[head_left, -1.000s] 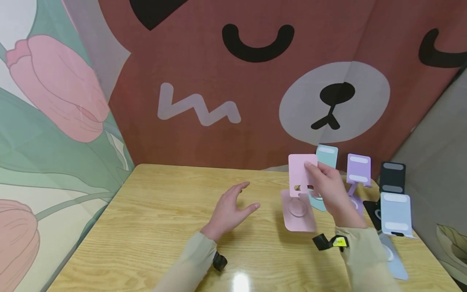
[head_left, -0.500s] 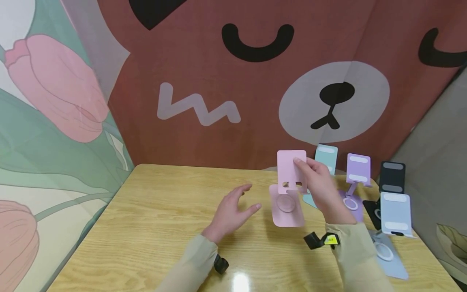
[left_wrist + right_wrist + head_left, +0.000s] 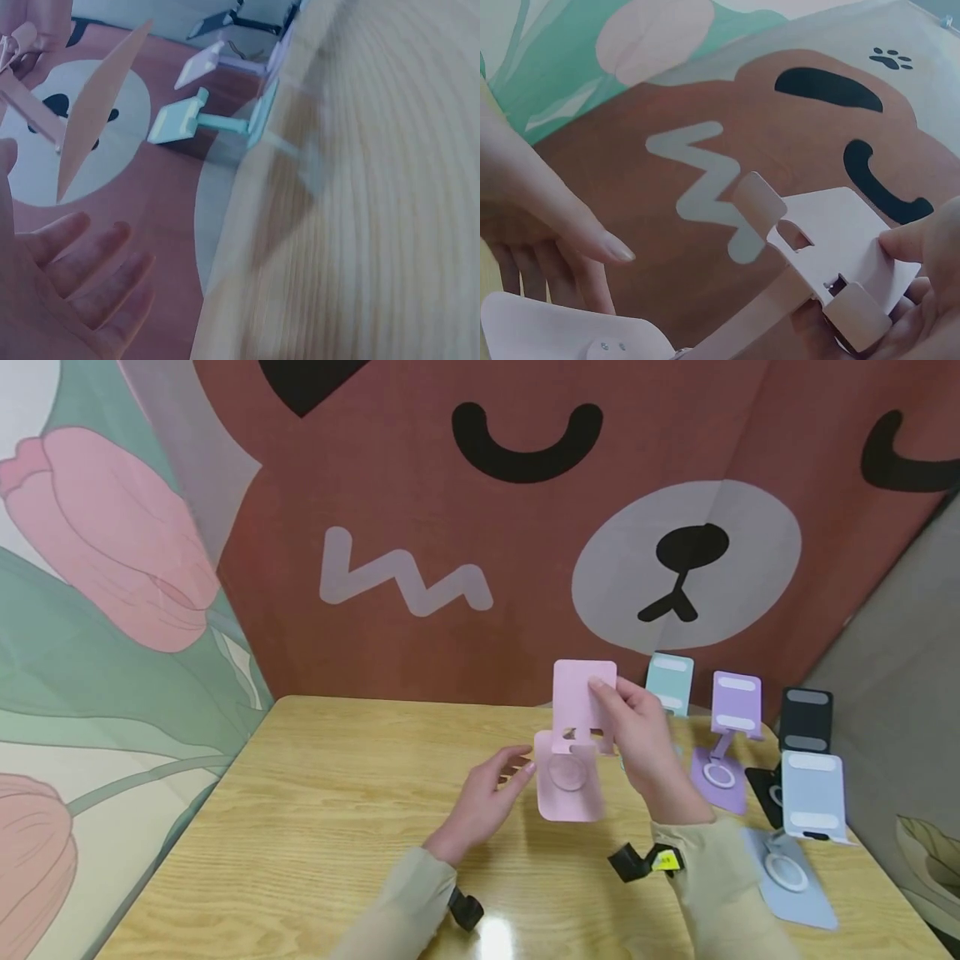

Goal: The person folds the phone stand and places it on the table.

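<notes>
My right hand [image 3: 651,756] pinches the upper plate of a pink folding phone stand [image 3: 577,693], thumb on its face and fingers behind. The stand is held up off the table, its base plate with a round ring hanging below the upper plate. My left hand [image 3: 476,806] is just left of the base, fingers spread and slightly bent. In the left wrist view, a gap shows between the left hand [image 3: 64,289] and the edge-on base plate [image 3: 97,112]. The right wrist view shows the two lips and hinge arm of the stand [image 3: 836,232].
At the right of the wooden table [image 3: 337,777] stand several more phone stands: teal [image 3: 670,683], purple [image 3: 737,702], black [image 3: 806,718] and light blue [image 3: 812,793]. A printed cloth [image 3: 412,652] hangs behind the table.
My right hand has carried the pink phone stand leftward and slightly up. My left hand has moved a little right, closer to its base.
</notes>
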The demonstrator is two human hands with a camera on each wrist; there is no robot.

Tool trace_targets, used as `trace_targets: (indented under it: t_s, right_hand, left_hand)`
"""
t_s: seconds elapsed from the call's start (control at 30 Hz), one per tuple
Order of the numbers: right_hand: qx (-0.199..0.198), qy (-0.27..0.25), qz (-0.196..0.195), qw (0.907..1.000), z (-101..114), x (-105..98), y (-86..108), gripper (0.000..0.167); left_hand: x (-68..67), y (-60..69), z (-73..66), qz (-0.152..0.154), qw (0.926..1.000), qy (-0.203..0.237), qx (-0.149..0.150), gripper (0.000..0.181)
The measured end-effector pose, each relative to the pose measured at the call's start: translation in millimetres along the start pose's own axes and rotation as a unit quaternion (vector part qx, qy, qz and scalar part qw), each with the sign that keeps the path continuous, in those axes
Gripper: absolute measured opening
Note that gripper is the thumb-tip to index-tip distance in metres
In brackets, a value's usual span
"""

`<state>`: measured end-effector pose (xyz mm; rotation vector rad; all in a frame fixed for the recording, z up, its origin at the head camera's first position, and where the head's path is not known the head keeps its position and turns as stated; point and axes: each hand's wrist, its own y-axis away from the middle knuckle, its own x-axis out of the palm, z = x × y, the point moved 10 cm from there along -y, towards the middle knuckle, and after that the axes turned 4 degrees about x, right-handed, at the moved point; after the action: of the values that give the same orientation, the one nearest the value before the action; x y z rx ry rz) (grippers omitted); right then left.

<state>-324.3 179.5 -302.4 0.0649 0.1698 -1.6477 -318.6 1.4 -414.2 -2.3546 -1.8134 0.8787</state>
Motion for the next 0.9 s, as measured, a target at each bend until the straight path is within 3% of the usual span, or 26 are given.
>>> trace_targets:
  t_s: [0.23, 0.37, 0.57, 0.73, 0.9]
  right_hand:
    - [-0.017, -0.017, 0.015, 0.9996, 6.4, 12.6, 4.8, 0.053]
    - [-0.018, -0.018, 0.022, 0.9994, 7.6, 20.0, 7.8, 0.051]
    - [-0.018, -0.009, 0.024, 0.9995, 8.4, 27.7, 11.8, 0.05]
    - [-0.017, -0.003, 0.024, 0.9996, 7.2, 31.5, 13.7, 0.049]
    - [-0.03, -0.003, 0.017, 0.9994, 9.2, 33.1, 14.5, 0.044]
  left_hand:
    - [8.1, -0.1, -3.0, -0.003, 0.9985, 0.053, -0.015, 0.047]
    - [11.9, 0.2, 0.3, -0.008, 0.9961, 0.076, -0.044, 0.052]
    - [11.2, -2.0, 4.1, -0.042, 0.9891, 0.122, -0.071, 0.045]
    - [6.3, -2.7, 4.3, -0.08, 0.9795, 0.168, -0.078, 0.04]
    - [5.0, -3.6, 1.6, -0.099, 0.9727, 0.199, -0.067, 0.04]
